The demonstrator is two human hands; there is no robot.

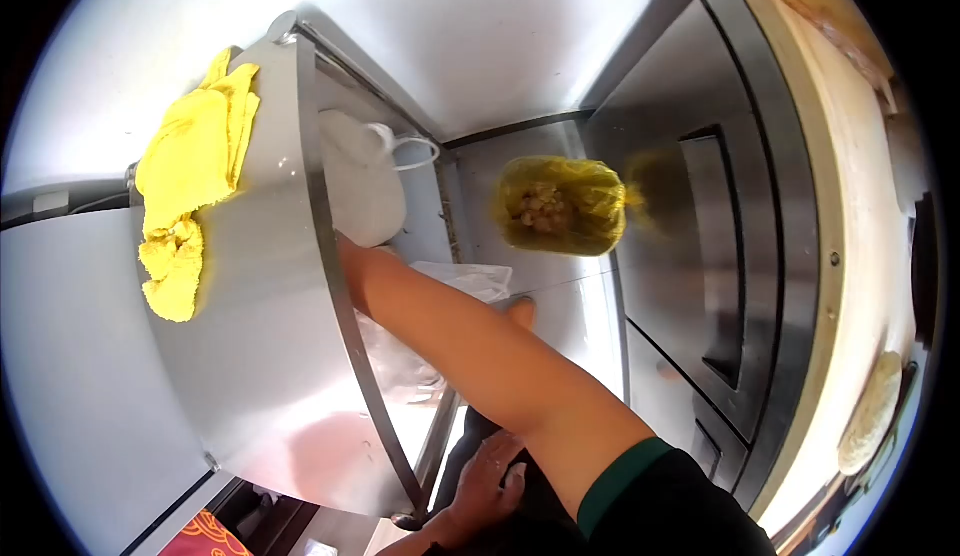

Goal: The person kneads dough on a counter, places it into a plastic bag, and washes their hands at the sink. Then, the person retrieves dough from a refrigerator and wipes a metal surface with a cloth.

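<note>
My right arm (500,356) reaches across and under the steel table (260,286). The table's edge hides my right hand, so its fingers and anything in them do not show. Close to the right wrist (362,271) stands a white container (365,186) with a loop handle. Clear plastic bags (400,361) lie below the forearm. Down at the bottom, my left hand (485,491) rests by my dark-clothed leg, its thumb apart from the fingers and nothing seen in it. Whitish residue marks its fingers.
A yellow cloth (195,156) hangs over the table's far left side. On the floor stands a bin lined with a yellow bag (600,206), with brownish scraps inside. Steel cabinet doors (680,216) with dark handles rise at right, under a wooden worktop (850,206).
</note>
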